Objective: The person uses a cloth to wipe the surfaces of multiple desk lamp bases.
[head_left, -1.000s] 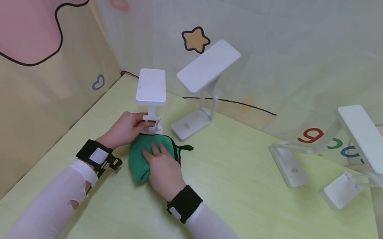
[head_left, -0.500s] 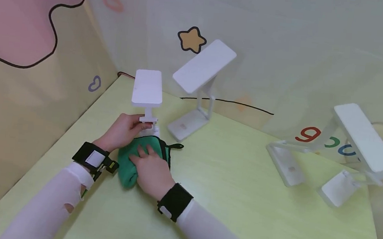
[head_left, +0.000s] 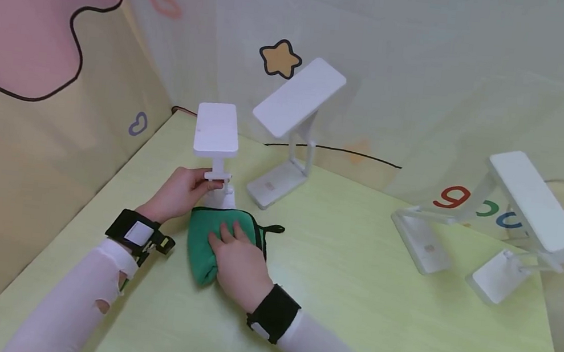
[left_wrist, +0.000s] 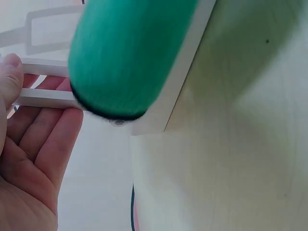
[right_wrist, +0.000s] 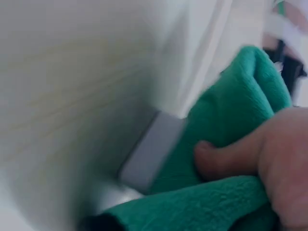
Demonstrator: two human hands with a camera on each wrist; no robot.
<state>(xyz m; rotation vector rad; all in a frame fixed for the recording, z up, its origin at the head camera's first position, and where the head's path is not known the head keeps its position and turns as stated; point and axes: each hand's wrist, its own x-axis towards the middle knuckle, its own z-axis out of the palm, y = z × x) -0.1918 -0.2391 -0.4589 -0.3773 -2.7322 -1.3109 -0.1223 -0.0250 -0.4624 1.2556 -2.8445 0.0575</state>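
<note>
A white desk lamp (head_left: 217, 129) stands at the back left of the table. My left hand (head_left: 177, 193) holds its slim white arm (left_wrist: 48, 98) between thumb and fingers, as the left wrist view shows. A folded green cloth (head_left: 201, 236) with black edging and a black loop covers the front of the lamp's base (head_left: 220, 198). My right hand (head_left: 242, 266) lies on top of the cloth, its visible fingers spread and pressing down. In the right wrist view, the thumb (right_wrist: 226, 161) pushes into the cloth; the other fingers are hidden there.
Just right of the held lamp, a second white lamp (head_left: 300, 97) stands near the wall. Two more white lamps, one with its base (head_left: 421, 245) and one with its base (head_left: 495, 279), stand at the right. A patterned curtain-like wall (head_left: 403, 51) encloses the table (head_left: 352, 292).
My right hand slid left and nearer with the cloth, then back right and still nearer, baring more of the lamp's base. The left hand keeps its hold; the view shifted slightly.
</note>
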